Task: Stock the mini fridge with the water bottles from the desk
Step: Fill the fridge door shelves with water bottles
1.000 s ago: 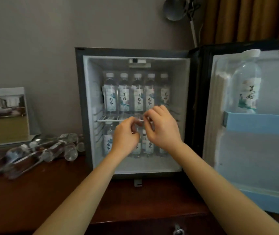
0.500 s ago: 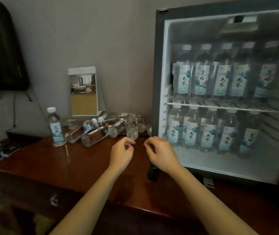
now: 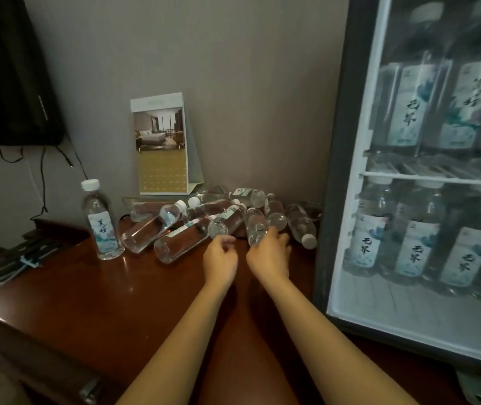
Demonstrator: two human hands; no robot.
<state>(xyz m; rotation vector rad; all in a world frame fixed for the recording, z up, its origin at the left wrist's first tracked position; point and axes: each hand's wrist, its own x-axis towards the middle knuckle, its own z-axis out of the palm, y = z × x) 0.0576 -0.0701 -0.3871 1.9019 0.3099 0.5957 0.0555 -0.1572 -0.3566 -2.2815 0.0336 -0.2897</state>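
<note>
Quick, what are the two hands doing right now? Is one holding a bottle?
Left hand: open, fingers loosely curled, holding nothing.
Right hand: fingers on a lying water bottle; whether it grips cannot be told.

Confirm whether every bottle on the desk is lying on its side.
No, one bottle stands upright on the desk, left of the lying pile.

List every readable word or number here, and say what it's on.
"美好": upright bottle, on its label.
"美好": one top-shelf fridge bottle.
Other fridge bottles: two brush characters, too stylised to read surely.
Calendar: grid too small to read.
Lying bottles: labels blurred.
</note>
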